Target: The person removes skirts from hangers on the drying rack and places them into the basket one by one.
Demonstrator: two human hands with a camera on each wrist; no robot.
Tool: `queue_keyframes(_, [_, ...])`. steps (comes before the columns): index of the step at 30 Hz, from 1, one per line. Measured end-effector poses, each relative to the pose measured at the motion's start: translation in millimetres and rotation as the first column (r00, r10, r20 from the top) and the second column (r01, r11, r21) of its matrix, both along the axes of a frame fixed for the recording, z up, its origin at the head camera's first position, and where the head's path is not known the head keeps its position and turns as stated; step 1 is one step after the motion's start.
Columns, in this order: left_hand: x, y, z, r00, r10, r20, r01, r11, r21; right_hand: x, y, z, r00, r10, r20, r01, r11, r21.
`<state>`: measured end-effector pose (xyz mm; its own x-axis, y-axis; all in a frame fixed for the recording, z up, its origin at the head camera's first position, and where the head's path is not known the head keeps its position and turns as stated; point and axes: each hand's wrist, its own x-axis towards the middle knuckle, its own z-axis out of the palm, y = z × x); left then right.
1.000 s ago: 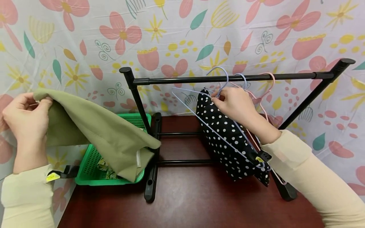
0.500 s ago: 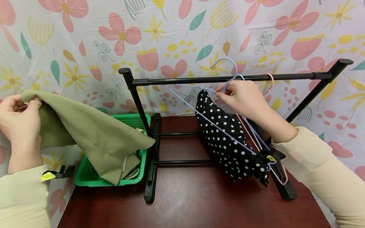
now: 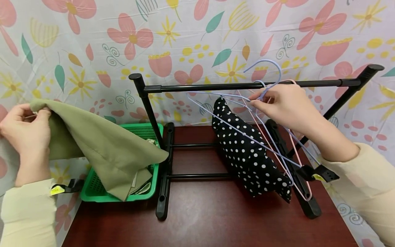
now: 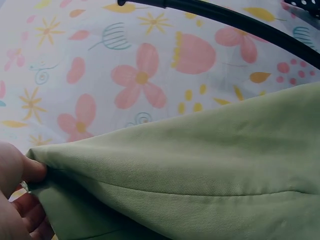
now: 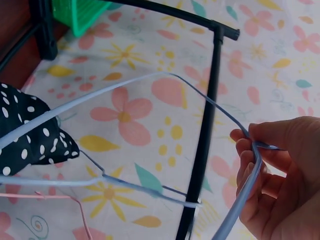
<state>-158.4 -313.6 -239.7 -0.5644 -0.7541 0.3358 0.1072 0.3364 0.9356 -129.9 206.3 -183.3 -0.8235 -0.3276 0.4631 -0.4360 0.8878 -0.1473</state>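
Note:
My left hand [image 3: 27,133] pinches the corner of an olive-green cloth garment [image 3: 102,144], whose kind is unclear from its folds. The garment hangs slantwise, its lower end over the green basket. At right, my right hand [image 3: 287,106] holds a lavender clothes hanger [image 3: 280,73] just below its hook. That hook stands above the rack's rail, and the hanger's arms cross in front of a black polka-dot garment [image 3: 243,147]. In the right wrist view, thumb and fingers pinch the hanger's neck. Another lavender hanger [image 3: 260,81] and a pink hanger [image 3: 308,195] are at the rail.
A black clothes rack [image 3: 197,87] stands on a dark red-brown table [image 3: 197,219]. Left of it sits the green basket [image 3: 89,196] with patterned cloth inside, partly covered by the olive garment. A floral curtain [image 3: 185,27] hangs behind.
My right hand has moved right, raising the lavender hanger's hook above the rail. The olive garment's lower end has swung a little left, while my left hand still pinches its corner.

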Motion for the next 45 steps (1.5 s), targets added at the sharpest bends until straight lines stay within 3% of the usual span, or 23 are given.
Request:
queue_keyframes(3, [-3.1, 1.5, -6.8, 0.998, 0.006, 0.059, -0.004, 0.999, -0.047, 7.0, 8, 3.8, 1.0, -0.001, -0.005, 0.001, 1.0, -0.002])
queue_keyframes(9, [-7.4, 6.2, -17.9, 0.988, -0.044, 0.146, 0.053, 0.997, -0.064, 17.6, 23, 7.2, 1.0, 0.012, -0.013, -0.012, 0.999, -0.031])
queue_keyframes(14, [-8.7, 9.6, -25.6, 0.966, -0.058, 0.254, 0.087, 0.991, -0.105, 23.8, 34, 5.2, 0.998, 0.028, -0.055, -0.031, 0.999, -0.043])
queue_keyframes(19, [-13.6, 12.6, -37.9, 0.954, -0.068, 0.292, 0.116, 0.982, -0.149, 30.0, 44, 3.7, 0.988, 0.073, -0.133, -0.08, 0.996, -0.05])
queue_keyframes(24, [-17.5, 18.0, -50.4, 0.923, -0.07, 0.379, 0.161, 0.964, -0.213, 38.2, 53, 2.8, 0.983, 0.079, -0.164, -0.092, 0.993, -0.069])
queue_keyframes(32, [-21.7, 31.4, -78.1, 0.89, -0.135, 0.436, 0.299, 0.894, -0.334, 49.7, 70, 2.6, 0.973, 0.072, -0.219, -0.1, 0.987, -0.124])
queue_keyframes(35, [-22.2, 34.3, -89.0, 0.87, -0.176, 0.46, 0.357, 0.869, -0.344, 51.6, 76, 1.9, 0.971, 0.058, -0.233, -0.091, 0.987, -0.131])
queue_keyframes(39, [-22.1, 37.2, -102.3, 0.834, -0.228, 0.502, 0.433, 0.834, -0.341, 54.3, 83, 1.2, 0.975, 0.034, -0.219, -0.068, 0.986, -0.15])
queue_keyframes(42, [-22.3, 39.6, -112.0, 0.826, -0.25, 0.506, 0.466, 0.808, -0.36, 57.1, 87, 0.0, 0.981, 0.009, -0.196, -0.047, 0.98, -0.195])
queue_keyframes(45, [-21.7, 43.3, -122.5, 0.812, -0.275, 0.515, 0.508, 0.767, -0.392, 59.6, 90, -2.1, 0.984, -0.021, -0.176, -0.026, 0.965, -0.26])
